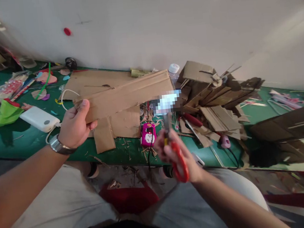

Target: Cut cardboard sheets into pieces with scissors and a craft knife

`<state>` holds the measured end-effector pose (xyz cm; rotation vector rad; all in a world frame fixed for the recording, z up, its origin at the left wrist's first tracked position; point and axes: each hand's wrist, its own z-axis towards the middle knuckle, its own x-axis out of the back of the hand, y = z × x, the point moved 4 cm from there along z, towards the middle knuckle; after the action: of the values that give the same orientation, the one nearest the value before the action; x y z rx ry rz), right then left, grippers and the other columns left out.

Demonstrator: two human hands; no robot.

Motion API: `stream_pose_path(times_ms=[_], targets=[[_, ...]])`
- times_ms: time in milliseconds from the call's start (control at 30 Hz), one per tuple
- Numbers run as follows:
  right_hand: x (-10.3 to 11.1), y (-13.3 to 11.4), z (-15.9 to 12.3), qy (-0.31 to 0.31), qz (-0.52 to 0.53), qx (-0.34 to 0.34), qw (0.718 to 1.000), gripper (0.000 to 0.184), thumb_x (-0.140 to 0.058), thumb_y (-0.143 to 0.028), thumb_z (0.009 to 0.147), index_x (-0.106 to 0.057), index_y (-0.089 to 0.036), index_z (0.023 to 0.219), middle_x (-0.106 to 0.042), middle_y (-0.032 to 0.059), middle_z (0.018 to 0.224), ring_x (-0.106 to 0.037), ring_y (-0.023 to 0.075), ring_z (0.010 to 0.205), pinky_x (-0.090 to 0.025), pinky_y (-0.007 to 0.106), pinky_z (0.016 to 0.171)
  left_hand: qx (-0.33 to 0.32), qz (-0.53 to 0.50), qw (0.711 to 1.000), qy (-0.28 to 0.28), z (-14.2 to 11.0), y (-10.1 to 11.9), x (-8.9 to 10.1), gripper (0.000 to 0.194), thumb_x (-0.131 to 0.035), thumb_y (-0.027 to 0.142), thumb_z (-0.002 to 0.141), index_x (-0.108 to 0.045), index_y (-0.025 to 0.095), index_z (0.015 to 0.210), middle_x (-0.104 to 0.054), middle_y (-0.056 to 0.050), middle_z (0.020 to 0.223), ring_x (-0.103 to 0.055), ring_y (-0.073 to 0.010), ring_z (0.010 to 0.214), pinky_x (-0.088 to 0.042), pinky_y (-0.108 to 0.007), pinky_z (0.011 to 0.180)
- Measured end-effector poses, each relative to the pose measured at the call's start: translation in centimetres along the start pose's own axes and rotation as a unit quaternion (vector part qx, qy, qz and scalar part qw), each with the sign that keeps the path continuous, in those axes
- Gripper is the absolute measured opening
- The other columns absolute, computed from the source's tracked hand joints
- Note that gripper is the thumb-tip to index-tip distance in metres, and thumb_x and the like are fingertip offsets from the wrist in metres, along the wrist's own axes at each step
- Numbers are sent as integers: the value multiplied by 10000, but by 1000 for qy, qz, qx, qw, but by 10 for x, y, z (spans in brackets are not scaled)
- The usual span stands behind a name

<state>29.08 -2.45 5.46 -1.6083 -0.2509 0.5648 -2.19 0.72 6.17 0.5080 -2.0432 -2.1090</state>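
Observation:
My left hand grips one end of a long cardboard strip, thumb on top. The strip is held above the table and slants up to the right. In my right hand is a pair of scissors with red handles. Their blades point up, below the strip's right end and apart from it; motion blurs them a little. Under the strip, flat cardboard pieces lie on the green table. A magenta box-shaped device with a white face print sits left of my right hand.
A pile of cut cardboard stands at the right, beside a bottle with a white cap. A white power bank with a cable and green fabric lie at the left. Scraps litter the green table before a white wall.

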Motion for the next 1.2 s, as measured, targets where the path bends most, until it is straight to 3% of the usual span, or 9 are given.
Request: stream_pose_path(times_ms=[67, 167, 267, 467, 633, 933, 1200], targets=[[-20, 11, -8, -65, 6, -73, 995, 392, -763, -573, 936, -563, -258, 1056, -536, 11, 910, -440, 133, 699, -371, 250, 567, 5, 12, 1000, -7, -3, -2, -1, 372, -732, 621, 880, -665, 265, 966, -765, -49, 1032, -716, -220, 872, -393, -250, 442], [-35, 22, -13, -101, 27, -120, 987, 463, -773, -609, 918, -523, -254, 1078, -520, 14, 931, -451, 141, 753, -379, 263, 623, 29, 21, 999, -9, -10, -7, -3, 401, -736, 634, 879, -664, 246, 950, -732, -30, 918, -657, -165, 670, -395, -230, 413], [-35, 30, -14, -89, 61, -145, 983, 505, -767, -640, 910, -500, -259, 1105, -495, -7, 914, -411, 121, 711, -317, 251, 595, 44, 47, 998, -27, -17, -13, -6, 426, -740, 640, 880, -676, 225, 955, -687, -23, 789, -578, -130, 537, -377, -213, 377], [-32, 37, -14, -41, 127, -202, 970, 586, -828, -661, 836, -466, -277, 1091, -443, -52, 874, -335, 73, 618, -214, 220, 528, 57, 80, 990, -99, -26, -28, -14, 403, -656, 617, 957, -715, 227, 1036, -640, -13, 650, -552, -152, 475, -384, -231, 368], [-35, 41, -12, -15, 147, -208, 967, 565, -819, -652, 846, -446, -282, 1054, -409, -84, 802, -316, 56, 565, -217, 195, 503, 81, 84, 988, -97, -27, -37, -12, 432, -683, 645, 932, -715, 228, 1043, -675, -24, 679, -592, -156, 486, -402, -216, 361], [-36, 39, -8, -26, 144, -196, 970, 582, -828, -670, 828, -462, -286, 1065, -392, -93, 760, -289, 65, 561, -196, 202, 500, 81, 86, 989, -94, -28, -36, -12, 394, -681, 622, 945, -730, 261, 1092, -776, -66, 986, -695, -192, 657, -439, -211, 386], [-38, 42, -9, -43, 143, -183, 972, 560, -772, -692, 870, -474, -292, 1125, -366, -78, 783, -266, 80, 583, -188, 226, 511, 60, 98, 989, -93, -27, -36, -10, 378, -667, 614, 955, -747, 266, 1080, -767, -53, 899, -646, -170, 572, -440, -220, 381]])
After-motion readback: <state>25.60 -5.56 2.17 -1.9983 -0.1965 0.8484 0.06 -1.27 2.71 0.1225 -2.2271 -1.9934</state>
